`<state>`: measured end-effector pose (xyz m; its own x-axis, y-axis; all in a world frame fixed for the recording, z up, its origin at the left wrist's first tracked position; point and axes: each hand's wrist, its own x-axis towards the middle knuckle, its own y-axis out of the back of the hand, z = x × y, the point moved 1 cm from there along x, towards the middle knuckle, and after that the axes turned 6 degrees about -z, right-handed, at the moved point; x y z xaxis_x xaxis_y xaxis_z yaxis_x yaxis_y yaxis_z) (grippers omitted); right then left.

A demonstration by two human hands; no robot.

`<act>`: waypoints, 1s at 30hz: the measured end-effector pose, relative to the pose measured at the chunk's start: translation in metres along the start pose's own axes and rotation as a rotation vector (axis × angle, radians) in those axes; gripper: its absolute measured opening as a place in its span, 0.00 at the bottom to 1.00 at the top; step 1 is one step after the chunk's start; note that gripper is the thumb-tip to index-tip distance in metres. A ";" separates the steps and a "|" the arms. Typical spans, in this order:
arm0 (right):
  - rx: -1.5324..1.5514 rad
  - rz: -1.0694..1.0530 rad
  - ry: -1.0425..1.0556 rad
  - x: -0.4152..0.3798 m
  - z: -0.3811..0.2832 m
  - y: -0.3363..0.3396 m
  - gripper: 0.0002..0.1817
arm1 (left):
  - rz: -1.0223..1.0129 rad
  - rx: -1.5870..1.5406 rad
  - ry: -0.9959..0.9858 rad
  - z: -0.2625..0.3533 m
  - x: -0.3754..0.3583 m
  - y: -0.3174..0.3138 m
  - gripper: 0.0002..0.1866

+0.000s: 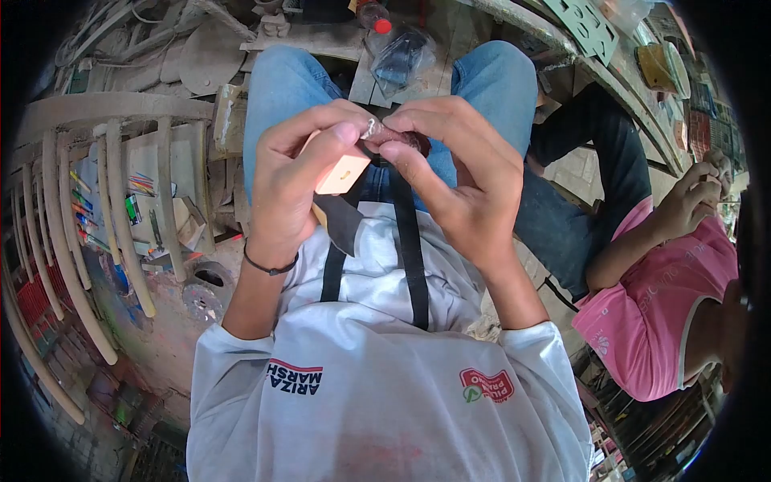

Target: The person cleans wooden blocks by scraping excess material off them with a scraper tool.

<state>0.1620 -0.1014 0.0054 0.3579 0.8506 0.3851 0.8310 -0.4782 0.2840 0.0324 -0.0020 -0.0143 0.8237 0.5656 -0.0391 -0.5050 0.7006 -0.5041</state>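
Observation:
My left hand (293, 165) is closed around a small pale wooden block (344, 173) that has a short slot in its face. A dark, curved blade (344, 226) with a light edge sticks out below the same hand. At the left fingertips is a small whitish, shiny bit (371, 128). My right hand (466, 173) pinches a dark brown, rough-looking piece (411, 140) between thumb and fingers, and its near end meets the left fingertips. What this brown piece is I cannot tell. Both hands are held above my lap.
A clear plastic bag with something dark (397, 60) and a red-capped bottle (373, 16) lie beyond my knees. To the left stands a slatted wooden chair or rack (120, 209). At the right sits another person in a pink shirt (662, 297), hands raised, near a wooden bench (626, 104).

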 end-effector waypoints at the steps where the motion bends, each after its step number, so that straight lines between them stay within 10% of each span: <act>1: -0.054 0.004 0.003 0.001 -0.003 0.001 0.09 | 0.005 0.015 -0.014 0.000 -0.001 -0.001 0.12; 15: -0.101 0.126 -0.033 -0.001 0.001 -0.001 0.05 | -0.189 0.136 0.125 0.013 -0.009 -0.010 0.32; 30: -0.060 0.042 -0.137 -0.005 0.003 0.001 0.06 | 0.019 0.311 0.015 0.014 0.003 -0.019 0.09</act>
<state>0.1622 -0.1060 0.0013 0.4505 0.8493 0.2752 0.7886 -0.5230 0.3233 0.0407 -0.0075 0.0075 0.8162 0.5747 -0.0600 -0.5728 0.7911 -0.2147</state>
